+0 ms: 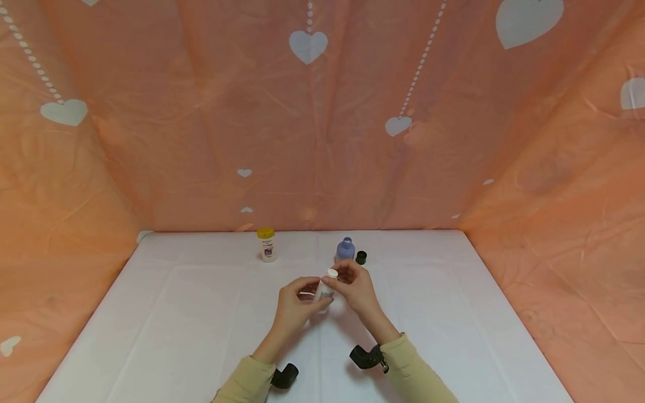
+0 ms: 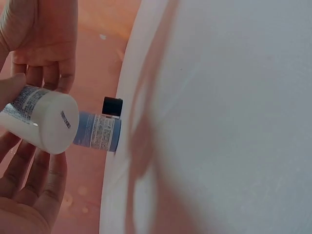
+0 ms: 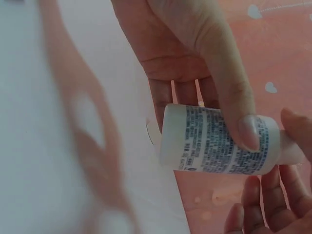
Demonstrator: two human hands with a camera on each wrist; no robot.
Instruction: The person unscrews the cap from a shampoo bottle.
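Bottle [image 1: 325,291] between hands [image 1: 294,305] [image 1: 358,287] — second bottle [image 1: 345,249] seemingly behind

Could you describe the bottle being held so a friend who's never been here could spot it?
Find the white table and look above its middle, where the left hand and right hand come together. Between them is the white bottle, tilted, with dark print. Its white top sets it apart from the blue bottle and yellow-lidded bottle standing farther back.

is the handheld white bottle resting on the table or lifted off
Lifted off. The left wrist view shows the underside of the white bottle, clear of the table; the left hand and right hand hold it.
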